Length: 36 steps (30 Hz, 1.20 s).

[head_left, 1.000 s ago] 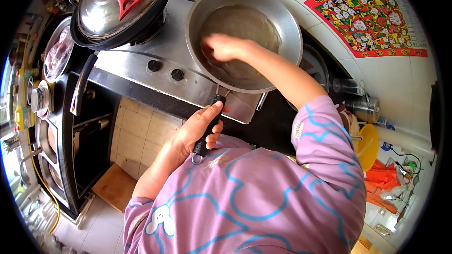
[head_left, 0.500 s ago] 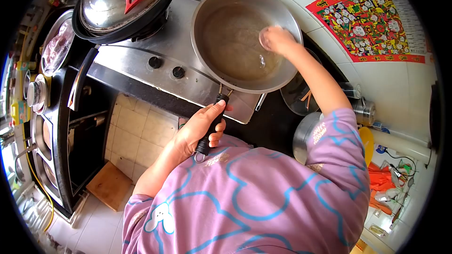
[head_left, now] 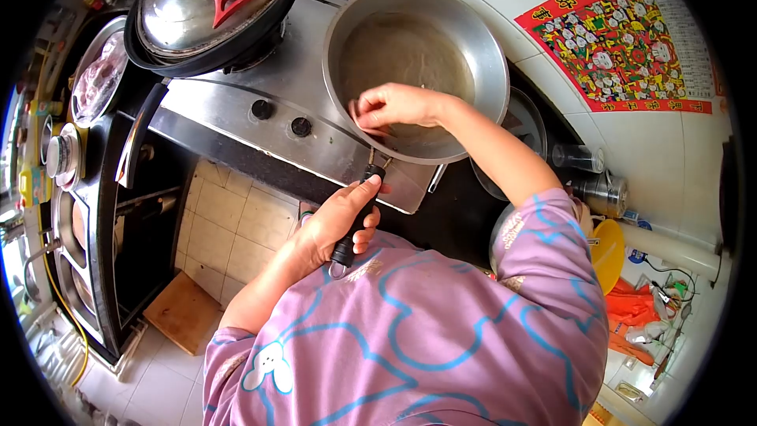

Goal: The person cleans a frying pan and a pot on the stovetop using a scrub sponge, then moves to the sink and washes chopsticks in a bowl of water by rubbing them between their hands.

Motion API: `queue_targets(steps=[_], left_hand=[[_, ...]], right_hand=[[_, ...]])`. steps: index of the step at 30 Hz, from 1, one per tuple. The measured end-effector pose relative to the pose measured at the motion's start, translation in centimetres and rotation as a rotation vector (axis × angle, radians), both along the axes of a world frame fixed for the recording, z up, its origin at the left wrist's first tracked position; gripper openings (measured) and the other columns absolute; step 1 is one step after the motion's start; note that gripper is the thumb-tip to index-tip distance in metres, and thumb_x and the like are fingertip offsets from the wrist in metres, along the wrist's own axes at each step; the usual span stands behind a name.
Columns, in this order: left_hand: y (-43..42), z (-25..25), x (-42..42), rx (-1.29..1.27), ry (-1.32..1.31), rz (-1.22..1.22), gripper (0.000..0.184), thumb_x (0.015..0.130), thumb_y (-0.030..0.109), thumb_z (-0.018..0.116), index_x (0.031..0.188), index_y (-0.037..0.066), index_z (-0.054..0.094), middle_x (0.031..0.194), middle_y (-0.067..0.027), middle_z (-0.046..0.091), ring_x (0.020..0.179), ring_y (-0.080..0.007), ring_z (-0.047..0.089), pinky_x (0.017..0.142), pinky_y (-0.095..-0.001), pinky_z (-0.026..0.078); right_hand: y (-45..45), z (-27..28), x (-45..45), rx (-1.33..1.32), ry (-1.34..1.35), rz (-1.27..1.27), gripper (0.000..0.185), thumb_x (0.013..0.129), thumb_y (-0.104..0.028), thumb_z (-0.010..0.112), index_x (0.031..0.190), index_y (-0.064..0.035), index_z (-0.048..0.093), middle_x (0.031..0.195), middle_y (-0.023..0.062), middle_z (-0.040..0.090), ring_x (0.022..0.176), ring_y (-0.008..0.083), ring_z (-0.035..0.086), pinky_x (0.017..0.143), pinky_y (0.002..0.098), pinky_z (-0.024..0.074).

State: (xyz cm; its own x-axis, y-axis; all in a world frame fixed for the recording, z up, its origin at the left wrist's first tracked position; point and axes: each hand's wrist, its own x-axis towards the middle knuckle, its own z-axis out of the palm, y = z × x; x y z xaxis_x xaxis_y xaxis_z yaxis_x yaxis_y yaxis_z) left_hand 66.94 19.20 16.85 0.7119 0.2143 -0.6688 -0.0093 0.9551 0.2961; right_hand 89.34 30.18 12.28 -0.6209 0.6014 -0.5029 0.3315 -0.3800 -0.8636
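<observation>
My left hand point(head_left: 339, 221) is wrapped round the black handle point(head_left: 344, 251) of a large, deep metal pan point(head_left: 490, 59). Shallow, cloudy water point(head_left: 402, 47) covers the pan's bottom. Inside the pan, my right hand point(head_left: 398, 106) is close to the near left wall, its fingers curled and pressed together. Whatever those fingers may hold is hidden beneath them. The pan sits over the right side of the steel stove point(head_left: 213, 102), its handle pointing towards my body.
A black wok with a metal lid point(head_left: 169, 20) and red lid handle stands on the stove's left. Beyond it is a bowl of raw meat point(head_left: 102, 79). A dark glass lid point(head_left: 524, 122) and a glass jar point(head_left: 579, 158) lie right of the pan. Tiled wall rises behind.
My right hand has swept from the pan's right side across to its near left wall. My left hand keeps its grip on the handle, and the water still swirls.
</observation>
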Motion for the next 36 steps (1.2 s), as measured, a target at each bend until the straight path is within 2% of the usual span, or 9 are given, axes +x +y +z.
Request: queue_targets(steps=[8, 12, 14, 16, 20, 25, 26, 32, 36], left_hand=[[0.0, 0.2, 0.1, 0.029, 0.018, -0.004, 0.046, 0.103, 0.041, 0.043, 0.124, 0.0, 0.045, 0.061, -0.0012, 0.04, 0.039, -0.0097, 0.037, 0.035, -0.0247, 0.033], [-0.1, 0.2, 0.0, 0.042, 0.016, -0.004, 0.047, 0.103, 0.042, 0.044, 0.124, 0.0, 0.045, 0.061, -0.0011, 0.04, 0.039, -0.0095, 0.037, 0.035, -0.025, 0.033], [-0.1, 0.1, 0.1, 0.036, 0.016, -0.006, 0.047, 0.103, 0.042, 0.043, 0.124, 0.0, 0.045, 0.061, -0.0008, 0.039, 0.039, -0.0093, 0.036, 0.036, -0.0251, 0.033], [-0.1, -0.1, 0.0, 0.022, 0.008, -0.009, 0.047, 0.103, 0.042, 0.044, 0.124, 0.0, 0.045, 0.062, -0.0009, 0.039, 0.039, -0.0094, 0.036, 0.036, -0.025, 0.033], [0.1, 0.0, -0.1, -0.021, 0.002, -0.008, 0.046, 0.103, 0.042, 0.044, 0.124, 0.001, 0.045, 0.062, -0.0014, 0.039, 0.04, -0.0095, 0.036, 0.036, -0.0246, 0.032], [0.1, 0.0, 0.0, 0.004, 0.011, -0.032, 0.045, 0.103, 0.042, 0.043, 0.123, 0.002, 0.046, 0.062, -0.001, 0.038, 0.04, -0.0091, 0.035, 0.036, -0.0241, 0.032], [0.0, -0.1, 0.0, 0.008, 0.01, -0.029, 0.045, 0.103, 0.042, 0.043, 0.123, 0.002, 0.046, 0.062, -0.0005, 0.039, 0.04, -0.0089, 0.035, 0.035, -0.024, 0.031], [0.1, -0.5, -0.3, -0.01, -0.021, -0.023, 0.043, 0.103, 0.043, 0.043, 0.122, 0.005, 0.047, 0.062, 0.0003, 0.04, 0.04, -0.0089, 0.036, 0.036, -0.0244, 0.031], [0.1, -0.2, -0.3, -0.008, -0.019, -0.033, 0.041, 0.103, 0.043, 0.045, 0.121, 0.006, 0.047, 0.063, -0.0001, 0.042, 0.042, -0.0095, 0.037, 0.037, -0.0254, 0.033]], right_hand=[[10.0, -2.6, -2.1, 0.212, 0.225, -0.7, 0.019, 0.094, -0.025, 0.064, 0.094, -0.0069, 0.064, 0.075, 0.0028, 0.066, 0.06, 0.0118, 0.059, 0.055, 0.0244, 0.0457], [14.3, -1.5, 2.2, 0.426, 0.131, -1.246, 0.034, 0.091, -0.021, 0.057, 0.06, -0.0075, 0.059, 0.055, 0.0066, 0.058, 0.042, 0.0138, 0.048, 0.037, 0.0272, 0.0322], [15.9, -3.2, 4.8, 0.54, 0.375, -1.516, 0.036, 0.09, -0.01, 0.054, 0.054, -0.0062, 0.054, 0.049, 0.0052, 0.051, 0.038, 0.0137, 0.042, 0.035, 0.0281, 0.0275], [15.6, -2.6, 3.4, 0.623, 0.294, -1.534, 0.035, 0.088, -0.009, 0.056, 0.053, -0.0078, 0.052, 0.051, 0.0022, 0.049, 0.04, 0.0122, 0.04, 0.038, 0.0273, 0.0265], [13.3, -2.4, -2.4, 0.518, 0.086, -1.122, 0.031, 0.085, -0.013, 0.065, 0.057, -0.0079, 0.053, 0.055, -0.0019, 0.05, 0.05, 0.0071, 0.044, 0.048, 0.0239, 0.0281], [6.6, -1.5, -5.8, 0.469, -0.153, -0.703, 0.032, 0.08, -0.02, 0.08, 0.092, -0.0024, 0.057, 0.085, 0.0052, 0.065, 0.075, 0.0119, 0.061, 0.069, 0.0271, 0.0512], [5.0, -2.1, -5.6, 0.396, -0.006, -0.671, 0.032, 0.082, -0.015, 0.078, 0.096, -0.0006, 0.054, 0.089, 0.0063, 0.064, 0.078, 0.0122, 0.061, 0.072, 0.0274, 0.0513], [-5.6, 2.3, -3.2, 0.377, -0.142, -0.367, 0.032, 0.083, -0.013, 0.074, 0.111, -0.0059, 0.059, 0.092, 0.0014, 0.063, 0.081, 0.0089, 0.058, 0.075, 0.0255, 0.0488], [-9.9, 3.8, 2.0, 0.585, -0.427, -0.167, 0.026, 0.083, -0.013, 0.071, 0.109, -0.0097, 0.068, 0.097, 0.0075, 0.063, 0.095, 0.0197, 0.058, 0.085, 0.0329, 0.0466]])
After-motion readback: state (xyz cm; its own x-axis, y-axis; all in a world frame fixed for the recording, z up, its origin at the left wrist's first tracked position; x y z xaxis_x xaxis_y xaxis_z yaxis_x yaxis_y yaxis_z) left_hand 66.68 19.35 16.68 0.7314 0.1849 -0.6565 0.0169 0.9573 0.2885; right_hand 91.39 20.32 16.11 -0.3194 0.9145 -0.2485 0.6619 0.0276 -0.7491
